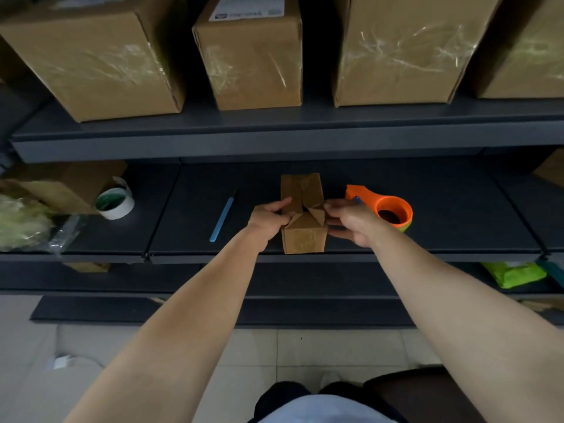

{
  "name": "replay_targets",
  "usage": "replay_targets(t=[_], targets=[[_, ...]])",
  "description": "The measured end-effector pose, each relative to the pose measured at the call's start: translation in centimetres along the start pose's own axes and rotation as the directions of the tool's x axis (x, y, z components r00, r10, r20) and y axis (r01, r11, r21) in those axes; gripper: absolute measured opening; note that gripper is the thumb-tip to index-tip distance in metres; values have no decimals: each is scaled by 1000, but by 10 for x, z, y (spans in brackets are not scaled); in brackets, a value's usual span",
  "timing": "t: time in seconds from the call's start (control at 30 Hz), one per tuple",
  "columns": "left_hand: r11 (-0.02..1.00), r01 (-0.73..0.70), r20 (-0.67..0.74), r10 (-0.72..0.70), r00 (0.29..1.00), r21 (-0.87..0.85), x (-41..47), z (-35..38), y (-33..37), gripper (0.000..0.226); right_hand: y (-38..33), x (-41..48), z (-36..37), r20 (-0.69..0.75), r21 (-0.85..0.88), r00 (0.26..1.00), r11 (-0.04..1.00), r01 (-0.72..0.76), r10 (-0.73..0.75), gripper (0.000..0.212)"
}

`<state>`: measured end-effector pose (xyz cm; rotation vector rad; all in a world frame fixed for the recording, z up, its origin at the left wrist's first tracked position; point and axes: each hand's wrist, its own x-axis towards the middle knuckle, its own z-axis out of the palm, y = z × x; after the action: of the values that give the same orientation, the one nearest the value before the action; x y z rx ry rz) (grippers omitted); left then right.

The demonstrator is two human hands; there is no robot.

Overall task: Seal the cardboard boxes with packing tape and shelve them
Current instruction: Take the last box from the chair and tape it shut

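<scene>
Head view: a small cardboard box stands near the front edge of a dark metal shelf, held between both hands. The left hand grips its left side, fingers curled over the left flap. The right hand holds the right side, thumb on the right flap and fingers along the wall below it. The top flaps are folded in but not flat, their corners sticking up, and no tape shows across them. Just beyond the right hand lies an orange tape dispenser, partly hidden by the fingers. Left of the left hand lies a slim blue tool, pen or cutter I cannot tell, and farther left a white tape roll. Above the hands, four taped cardboard boxes sit on the upper shelf
</scene>
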<state>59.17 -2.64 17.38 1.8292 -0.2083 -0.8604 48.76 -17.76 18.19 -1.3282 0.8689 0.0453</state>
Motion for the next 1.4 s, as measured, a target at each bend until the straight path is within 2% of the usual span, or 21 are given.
replay_targets(t=[0.2,0.47,0.7,0.8,0.9,1.1,1.17,1.2,1.23,1.3,1.33,1.4], targets=[[992,-3,84,-7,996,123,-2,-7,1,60,1,2,-2,102,-76,995,997,-2,10,26],[987,-70,38,65,997,148,-4,1,0,66,2,4,3,93,-87,995,996,-17,25,37],[978,-84,69,72,995,191,-3,-3,-3,63,-4,5,14,61,-295,997,955,-18,38,39],[974,-83,51,74,996,209,-2,-2,-2,60,-10,7,20,38,-499,999,867,9,12,27],[961,-101,1,104,995,258,-1,3,-3,69,-15,5,24,33,-563,999,826,24,-7,19],[920,-116,-23,134,991,375,0,10,-2,76,-8,1,18,-5,-564,994,821,90,-113,44],[892,-117,-28,144,989,436,-1,10,0,75,-2,0,10,-86,-438,983,893,108,-161,41],[880,-122,-22,148,989,460,-1,9,0,74,1,1,5,-191,-382,957,914,135,-221,32],[875,-125,-13,148,989,468,-1,9,0,74,4,2,-3,-315,-404,905,903,146,-287,24],[880,-123,-7,142,990,459,-1,9,0,73,8,7,-18,-471,-568,805,822,35,-360,27],[881,-120,-15,143,990,458,-1,9,-1,73,11,9,-24,-506,-620,785,784,-42,-358,36],[863,-122,-32,158,987,490,-2,11,-2,73,18,14,-34,-525,-686,796,703,-187,-301,52]])
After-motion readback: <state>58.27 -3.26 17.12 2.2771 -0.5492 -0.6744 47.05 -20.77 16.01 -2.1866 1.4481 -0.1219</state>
